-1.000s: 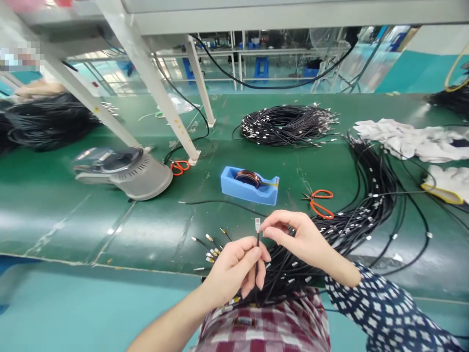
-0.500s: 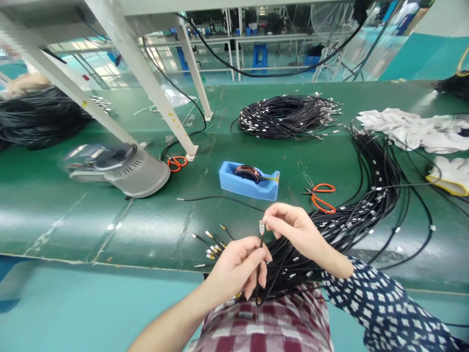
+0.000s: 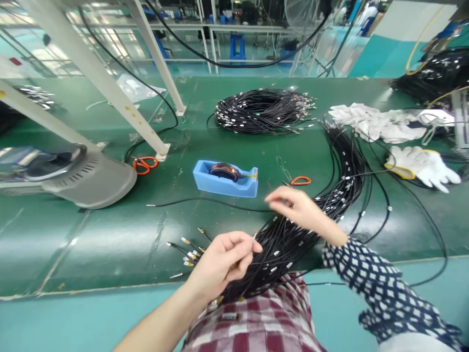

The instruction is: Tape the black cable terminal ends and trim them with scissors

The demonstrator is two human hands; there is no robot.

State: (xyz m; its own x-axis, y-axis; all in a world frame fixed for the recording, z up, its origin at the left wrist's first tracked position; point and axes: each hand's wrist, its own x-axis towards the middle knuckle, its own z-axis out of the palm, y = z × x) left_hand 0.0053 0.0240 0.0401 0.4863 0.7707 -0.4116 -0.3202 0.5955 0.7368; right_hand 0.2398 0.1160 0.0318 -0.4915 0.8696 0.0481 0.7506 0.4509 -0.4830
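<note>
My left hand is closed in a pinch on a thin black cable, its small pale tip just showing past the fingers. To the right and higher, my right hand hovers over the bundle with thumb and fingertips brought together; blur hides whatever may be between them. Beneath both hands runs a thick bundle of black cables with small white tags, crossing the table edge onto the lap. Just behind the right hand lie orange-handled snips, partly covered. A blue tape dispenser holds a roll of amber tape.
A grey rounded machine stands at left, near orange-handled scissors and white metal posts. A coiled cable bundle lies farther back. White gloves lie at right. One loose cable stretches across the green table.
My right hand has moved away from the connector held in my left hand. The left hand has lowered slightly, and the connector is now mostly hidden. The view has swung to the right.
</note>
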